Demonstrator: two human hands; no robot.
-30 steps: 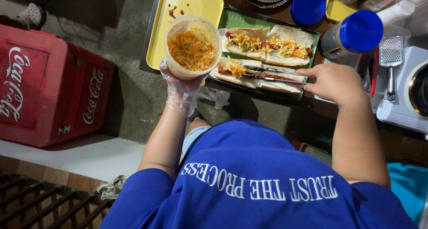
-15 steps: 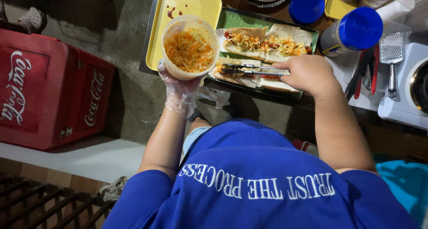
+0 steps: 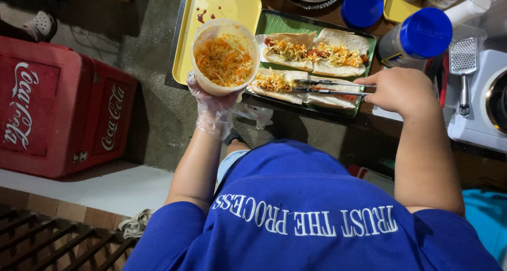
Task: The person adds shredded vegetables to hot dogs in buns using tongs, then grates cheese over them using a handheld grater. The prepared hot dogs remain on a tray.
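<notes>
Gloved left hand gripping slaw tub just left of green tray, right hand clenched on tongs over the tray's near sandwich

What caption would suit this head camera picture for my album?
Gloved left hand holds a tub of shredded slaw; right hand works tongs over filled sandwiches.

Shirt: blue, short sleeves, a line of white lettering across the front
Left hand: thin, clear, wrinkled plastic glove reaching the wrist
Right hand: ungloved
Forearms: uncovered below the sleeves
</notes>
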